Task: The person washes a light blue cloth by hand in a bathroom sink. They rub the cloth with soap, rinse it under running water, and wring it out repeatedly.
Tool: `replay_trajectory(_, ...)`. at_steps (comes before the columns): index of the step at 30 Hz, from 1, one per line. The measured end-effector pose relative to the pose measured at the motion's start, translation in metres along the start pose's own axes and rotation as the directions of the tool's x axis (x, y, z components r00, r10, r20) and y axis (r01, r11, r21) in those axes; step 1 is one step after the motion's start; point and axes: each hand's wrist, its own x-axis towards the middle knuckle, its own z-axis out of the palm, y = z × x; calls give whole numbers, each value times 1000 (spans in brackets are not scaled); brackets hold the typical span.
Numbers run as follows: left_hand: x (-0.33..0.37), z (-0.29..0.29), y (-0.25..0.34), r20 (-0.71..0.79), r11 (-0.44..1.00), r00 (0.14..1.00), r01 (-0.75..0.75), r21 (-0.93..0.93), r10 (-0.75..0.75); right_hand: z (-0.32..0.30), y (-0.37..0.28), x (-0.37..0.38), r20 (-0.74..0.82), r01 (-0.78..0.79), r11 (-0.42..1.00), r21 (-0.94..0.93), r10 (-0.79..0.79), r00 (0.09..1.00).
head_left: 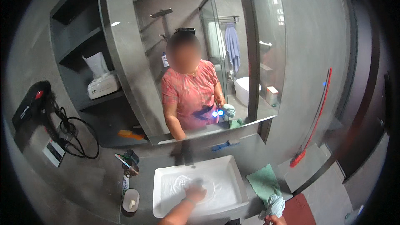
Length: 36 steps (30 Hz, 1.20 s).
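Note:
My left hand (195,192) reaches down into the white rectangular sink (242,198), where water ripples around it. Its fingers are smeared by motion, so I cannot tell whether they hold anything. At the lower right, my right hand (276,220) is closed on a bunched pale blue-green cloth (275,204), partly cut off by the lower edge. Just beyond it, a green cloth (262,178) with a zigzag edge lies spread on the counter beside the sink. The dark faucet (183,153) stands behind the basin.
Left of the sink are a soap dish (131,202), a toothpaste tube (125,182) and a cup (132,168) with a toothbrush. A blue brush (225,145) lies behind the basin under the mirror (183,8). A hair dryer (33,100) hangs at left; a red-handled brush (298,158) leans at right.

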Motion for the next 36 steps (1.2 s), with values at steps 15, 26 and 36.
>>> replay_trajectory(15, -131, -118, -63, -26, -31, 879, -13, -999, 475, 46, -90, 69, 12, 480, 477, -736, -700, 714)
replay_trajectory(26, -182, -106, -20, -159, 678, 952, -297, -672, 260, 40, -94, 152, 287, 307, -85, -948, -647, 707)
replay_trajectory(36, -185, -115, -12, -89, 828, 978, -209, -521, 191, 54, -135, 107, 532, 393, -359, -846, -613, 584)
